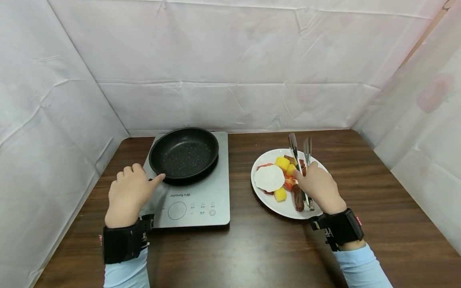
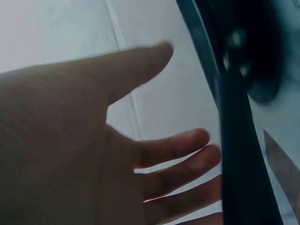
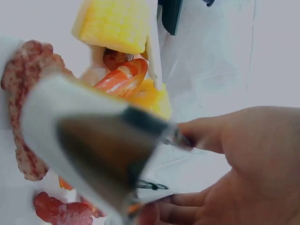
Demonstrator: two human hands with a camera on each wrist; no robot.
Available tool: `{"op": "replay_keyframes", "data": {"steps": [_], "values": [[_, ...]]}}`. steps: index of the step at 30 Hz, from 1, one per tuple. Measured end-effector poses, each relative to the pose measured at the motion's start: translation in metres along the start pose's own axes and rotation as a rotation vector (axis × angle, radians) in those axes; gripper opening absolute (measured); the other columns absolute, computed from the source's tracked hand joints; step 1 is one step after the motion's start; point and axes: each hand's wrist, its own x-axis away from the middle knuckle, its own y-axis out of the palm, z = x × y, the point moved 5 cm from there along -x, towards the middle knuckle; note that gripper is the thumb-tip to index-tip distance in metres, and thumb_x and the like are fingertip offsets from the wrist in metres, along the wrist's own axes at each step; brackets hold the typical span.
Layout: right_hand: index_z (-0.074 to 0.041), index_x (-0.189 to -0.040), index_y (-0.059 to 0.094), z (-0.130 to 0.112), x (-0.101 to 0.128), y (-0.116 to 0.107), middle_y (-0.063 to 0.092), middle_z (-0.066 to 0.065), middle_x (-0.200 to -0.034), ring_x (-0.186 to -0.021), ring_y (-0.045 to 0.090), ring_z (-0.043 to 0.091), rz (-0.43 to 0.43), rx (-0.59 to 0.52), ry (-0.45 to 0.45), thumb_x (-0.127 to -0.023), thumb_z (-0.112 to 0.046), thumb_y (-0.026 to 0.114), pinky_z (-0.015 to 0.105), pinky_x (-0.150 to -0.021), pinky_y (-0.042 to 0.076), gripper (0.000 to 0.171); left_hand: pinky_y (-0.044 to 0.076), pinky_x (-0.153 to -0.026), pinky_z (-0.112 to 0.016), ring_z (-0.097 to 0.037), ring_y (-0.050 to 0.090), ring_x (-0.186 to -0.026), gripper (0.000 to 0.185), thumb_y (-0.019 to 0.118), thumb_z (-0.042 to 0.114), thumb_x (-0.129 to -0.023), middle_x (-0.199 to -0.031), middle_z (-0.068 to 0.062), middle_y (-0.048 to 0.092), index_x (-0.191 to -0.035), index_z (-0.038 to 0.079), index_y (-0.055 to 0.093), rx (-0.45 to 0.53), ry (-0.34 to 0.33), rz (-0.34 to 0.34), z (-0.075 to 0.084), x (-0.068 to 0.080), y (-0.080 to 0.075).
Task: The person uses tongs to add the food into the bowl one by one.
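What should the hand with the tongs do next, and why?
Probably lift the tongs and close them on one piece of food, perhaps the corn. The right hand already grips them over the plate, and the pan on the cooker sits empty.

1. Bare dark wooden tabletop [image 1: 378, 200]: open passage right of the round white plate [image 1: 264, 200].
2. Bare strip between that plate and the grey induction cooker [image 1: 201, 208].
3. Black frying pan [image 1: 183, 154]: blocks the cooker's rear.
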Motion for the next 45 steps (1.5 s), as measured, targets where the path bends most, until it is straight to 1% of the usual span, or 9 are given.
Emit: {"op": "replay_keyframes", "data": {"steps": [5, 8, 13, 16, 21, 26, 32, 35, 45], "values": [[0.029, -0.135, 0.031, -0.003, -0.001, -0.008, 0.059, 0.043, -0.106, -0.090, 0.065, 0.052, 0.058, -0.037, -0.039, -0.107, -0.037, 0.044, 0.056, -0.075, 0.052, 0.072, 0.049, -0.086, -0.059, -0.054, 0.057, -0.115, 0.093, 0.041, 0.058, -0.104, -0.141, -0.044, 0.044, -0.147, -0.022, 0.023, 0.000, -0.027, -0.237, -0.013, -0.006, 0.009], [0.029, -0.137, 0.027, -0.004, -0.002, -0.012, 0.059, 0.041, -0.099, -0.083, 0.065, 0.049, 0.071, -0.068, -0.056, -0.108, -0.034, 0.043, 0.054, -0.072, 0.052, 0.071, 0.051, -0.080, -0.055, -0.046, 0.065, -0.104, 0.084, 0.038, 0.051, -0.107, -0.136, -0.041, 0.051, -0.148, -0.021, 0.025, 0.003, -0.005, -0.302, -0.013, -0.009, 0.014], [0.028, -0.142, 0.022, -0.006, 0.000, -0.012, 0.057, 0.039, -0.106, -0.076, 0.062, 0.036, 0.034, -0.100, -0.106, -0.109, -0.029, 0.042, 0.041, -0.064, 0.048, 0.069, 0.051, -0.075, -0.048, -0.038, 0.065, -0.089, 0.067, 0.035, 0.034, -0.111, -0.119, -0.041, 0.057, -0.138, -0.027, 0.029, 0.040, 0.032, -0.320, -0.011, -0.013, 0.020], [0.026, -0.139, 0.030, -0.005, 0.003, -0.012, 0.056, 0.034, -0.106, -0.070, 0.058, 0.030, 0.015, -0.071, -0.137, -0.109, -0.029, 0.044, 0.036, -0.059, 0.045, 0.064, 0.052, -0.085, -0.053, -0.049, 0.064, -0.102, 0.068, 0.032, 0.028, -0.112, -0.125, -0.049, 0.050, -0.139, -0.032, 0.018, 0.052, 0.041, -0.337, -0.009, -0.015, 0.022], [0.016, -0.122, 0.047, -0.002, 0.011, -0.015, 0.057, 0.016, -0.080, -0.058, 0.054, 0.021, 0.006, -0.016, -0.126, -0.107, -0.038, 0.048, 0.032, -0.052, 0.039, 0.056, 0.050, -0.094, -0.059, -0.057, 0.057, -0.118, 0.069, 0.032, 0.027, -0.112, -0.131, -0.051, 0.045, -0.142, -0.032, 0.012, 0.075, 0.022, -0.348, -0.009, -0.017, 0.024], [0.006, -0.106, 0.056, 0.000, 0.019, -0.019, 0.058, 0.012, -0.070, -0.055, 0.054, 0.021, 0.040, 0.049, -0.108, -0.105, -0.045, 0.050, 0.033, -0.048, 0.038, 0.051, 0.048, -0.097, -0.060, -0.058, 0.054, -0.121, 0.070, 0.031, 0.027, -0.112, -0.133, -0.052, 0.044, -0.142, -0.032, 0.009, 0.081, 0.019, -0.354, -0.007, -0.017, 0.024], [0.010, -0.130, 0.059, -0.003, 0.024, -0.019, 0.070, 0.027, -0.089, -0.058, 0.059, 0.024, 0.097, 0.133, -0.158, -0.103, -0.036, 0.057, 0.034, -0.045, 0.041, 0.054, 0.049, -0.094, -0.058, -0.056, 0.057, -0.117, 0.070, 0.031, 0.027, -0.111, -0.133, -0.053, 0.043, -0.141, -0.033, 0.010, 0.089, 0.027, -0.353, -0.006, -0.016, 0.023], [0.010, -0.135, 0.056, -0.004, 0.025, -0.017, 0.069, 0.026, -0.083, -0.057, 0.060, 0.026, 0.107, 0.158, -0.166, -0.102, -0.035, 0.059, 0.036, -0.044, 0.042, 0.056, 0.049, -0.093, -0.058, -0.055, 0.058, -0.115, 0.069, 0.031, 0.026, -0.111, -0.132, -0.052, 0.043, -0.141, -0.033, 0.012, 0.086, 0.028, -0.345, -0.005, -0.015, 0.022], [0.008, -0.118, 0.063, -0.005, 0.025, -0.014, 0.062, 0.014, -0.068, -0.056, 0.060, 0.027, 0.144, 0.195, -0.180, -0.100, -0.035, 0.063, 0.039, -0.045, 0.042, 0.046, 0.050, -0.089, -0.056, -0.049, 0.061, -0.107, 0.070, 0.030, 0.027, -0.111, -0.130, -0.051, 0.045, -0.142, -0.033, 0.011, 0.085, 0.017, -0.351, -0.004, -0.015, 0.022]]}}
